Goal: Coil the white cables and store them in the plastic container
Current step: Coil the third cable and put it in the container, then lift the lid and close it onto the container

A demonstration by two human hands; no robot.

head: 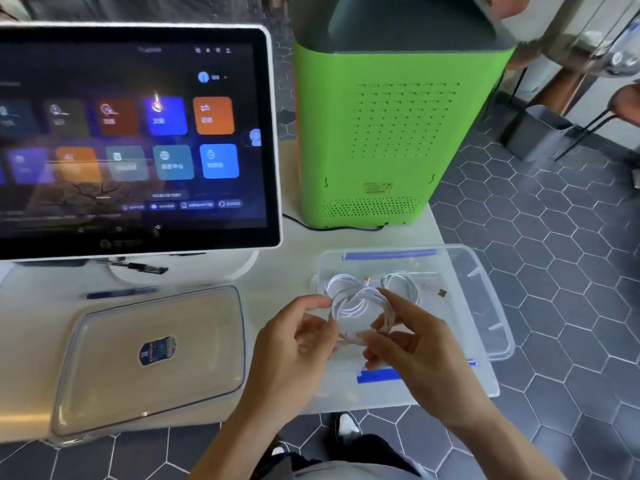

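white cable coil [358, 306] between both hands' grip

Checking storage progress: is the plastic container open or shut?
Open: the plastic container has no cover, and its lid lies on the table beside it.

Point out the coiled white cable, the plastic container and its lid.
coiled white cable [356, 303], head view, on the bundled loops.
plastic container [485, 292], head view, on its bare right floor.
lid [114, 348], head view, on its clear top.

I saw the container [485, 306] at the table's [270, 282] right edge, its lid [152, 358] lying to its left. The screen [131, 133] stood behind the lid, the box-shaped machine [391, 133] behind the container, cable loops [398, 282] inside the container.
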